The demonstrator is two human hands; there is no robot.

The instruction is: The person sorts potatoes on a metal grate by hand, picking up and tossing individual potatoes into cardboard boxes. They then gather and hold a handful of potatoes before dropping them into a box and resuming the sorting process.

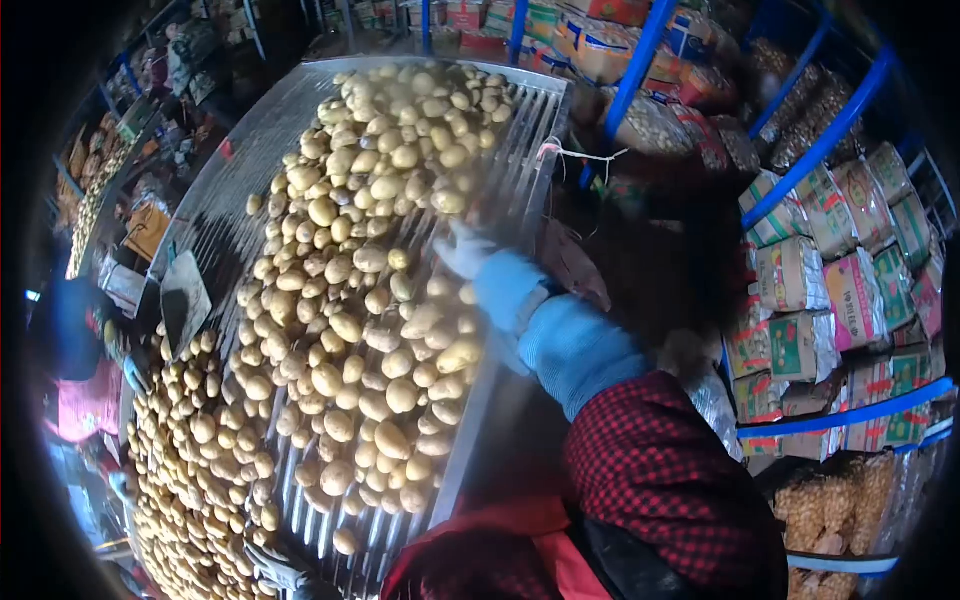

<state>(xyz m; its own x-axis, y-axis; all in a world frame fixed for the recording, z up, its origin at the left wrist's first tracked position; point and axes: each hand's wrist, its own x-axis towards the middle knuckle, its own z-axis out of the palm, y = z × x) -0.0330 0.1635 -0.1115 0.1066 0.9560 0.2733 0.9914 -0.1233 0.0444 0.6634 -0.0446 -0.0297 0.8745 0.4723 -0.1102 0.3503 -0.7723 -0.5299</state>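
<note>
Many potatoes [340, 270] lie on a slatted metal sorting deck [520, 150] and spread down its left side. My right hand [465, 250], in a pale glove below a blue cuff, is over the deck's right part beside the potatoes; slightly blurred, its fingers look apart with nothing visible in them. At the bottom edge, my left hand [275, 568], in a grey glove, reaches over the lower potatoes with fingers spread. A potato [345, 541] sits on bare slats to its right.
A grey scoop-like plate [185, 300] stands at the deck's left side. A co-worker's gloved hand [133, 373] is beside the left potatoes. Blue metal posts [640, 70] and stacked printed boxes [850, 300] are on the right. A white string [590, 156] hangs off the deck's right edge.
</note>
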